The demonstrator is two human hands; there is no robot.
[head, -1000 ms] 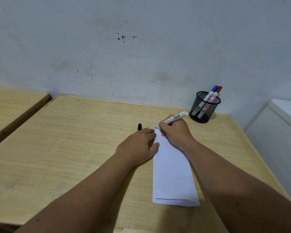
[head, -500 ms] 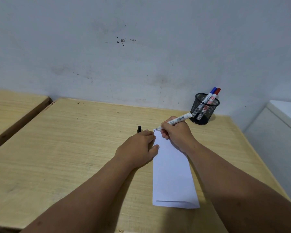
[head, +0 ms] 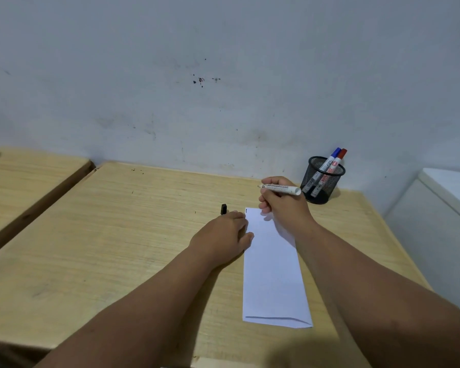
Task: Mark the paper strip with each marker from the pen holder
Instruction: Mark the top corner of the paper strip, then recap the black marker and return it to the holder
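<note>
A white paper strip (head: 272,274) lies lengthwise on the wooden desk (head: 117,235), with a small black mark at its far left corner. My left hand (head: 221,239) rests flat on the desk against the strip's left edge. My right hand (head: 282,205) holds an uncapped white marker (head: 280,188) level above the strip's far end, tip pointing left and clear of the paper. The black cap (head: 223,209) lies on the desk just beyond my left fingers. A black mesh pen holder (head: 320,185) at the back right contains a blue-capped marker (head: 329,162) and a red-capped marker (head: 337,162).
A stained white wall runs close behind the desk. A second wooden desk (head: 24,181) stands to the left across a narrow gap. A white cabinet (head: 441,208) sits beyond the desk's right edge.
My right hand has lifted the marker off the strip's far corner and turned it level. A short black mark now shows on that corner. My left hand has stayed in place.
</note>
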